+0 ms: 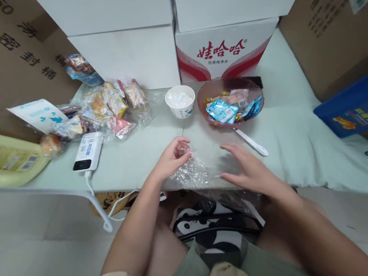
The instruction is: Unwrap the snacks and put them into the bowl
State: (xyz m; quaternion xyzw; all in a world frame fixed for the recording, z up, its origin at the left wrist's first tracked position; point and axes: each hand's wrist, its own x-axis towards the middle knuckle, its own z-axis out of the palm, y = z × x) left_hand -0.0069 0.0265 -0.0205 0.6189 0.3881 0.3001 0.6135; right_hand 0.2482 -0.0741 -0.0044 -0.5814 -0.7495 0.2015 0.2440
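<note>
Crumpled clear plastic film (191, 175), perhaps a bag, lies at the table's front edge, part of it hanging over the edge. My left hand (174, 156) has its fingers curled and its thumb bent in on the upper part of this film. To the right of the film, my right hand (245, 166) is open, thumb and fingers apart, holding nothing. Beyond the hands stands a white paper cup (181, 107) with clear plastic inside. A pinkish fluted bowl (206, 115) holds blue sachets (222, 110) and other wrapped packets. A white plastic-handled utensil (251, 142) lies below the bowl.
Wrapped snacks (113, 101) are heaped at the left, near a white power bank (88, 152) with a cable. A yellow jug (6, 156) lies at far left. White cartons (227, 53) line the back; a blue box (359, 102) is at right.
</note>
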